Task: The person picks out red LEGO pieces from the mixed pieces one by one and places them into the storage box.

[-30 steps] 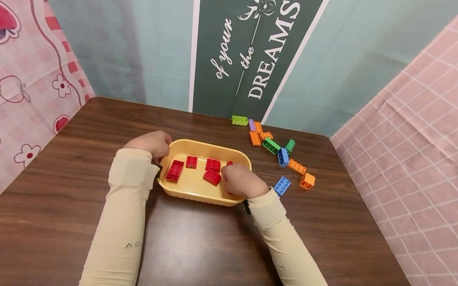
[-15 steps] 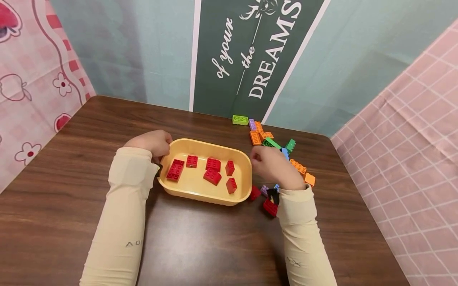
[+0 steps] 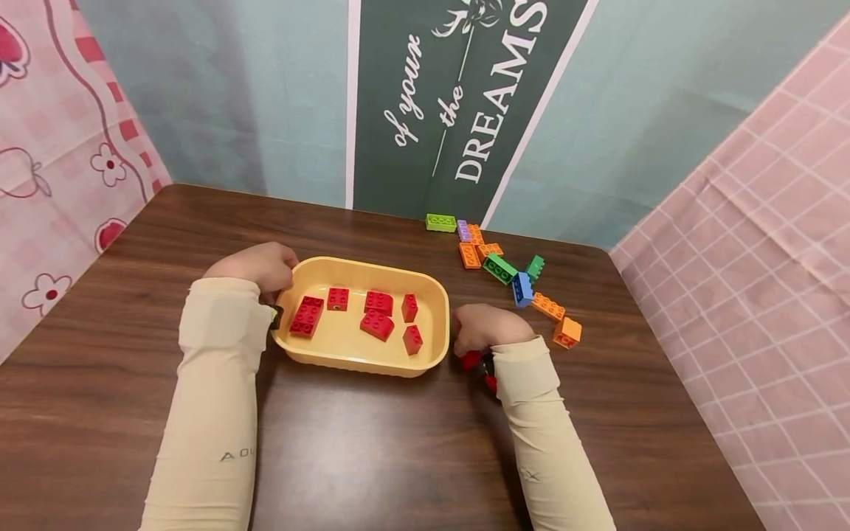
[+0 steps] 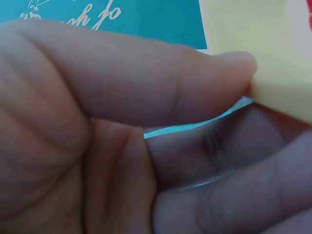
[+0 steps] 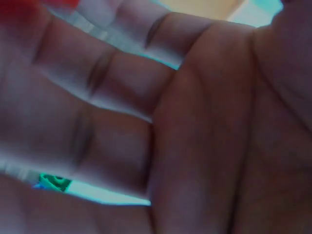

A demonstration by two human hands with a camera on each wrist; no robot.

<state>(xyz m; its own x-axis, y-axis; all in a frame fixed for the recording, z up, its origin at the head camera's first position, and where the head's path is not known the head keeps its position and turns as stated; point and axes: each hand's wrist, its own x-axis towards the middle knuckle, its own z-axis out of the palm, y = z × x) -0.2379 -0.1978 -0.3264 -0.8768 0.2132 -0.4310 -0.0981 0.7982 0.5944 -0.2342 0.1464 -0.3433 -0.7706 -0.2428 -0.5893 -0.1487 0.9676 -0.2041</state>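
Note:
A yellow plastic tray holds several red toy bricks, lying apart on its floor. My left hand grips the tray's left end; in the left wrist view the thumb lies on the rim with fingers beneath. Just right of the tray, my right hand is low over the table, its fingers reaching down. A red brick shows beneath it, and another red brick is by the wrist. In the right wrist view its fingers are extended, with blurred red near the fingertips.
Beyond the right hand lie a blue brick, a green brick and several orange bricks. A lime brick sits near the table's back edge. Cloth backdrops stand behind the brown table and at both sides.
My right hand has left the tray, where two red bricks now stand uncovered, and moved right and then down to the bricks beside it. My left hand stays on the tray's rim.

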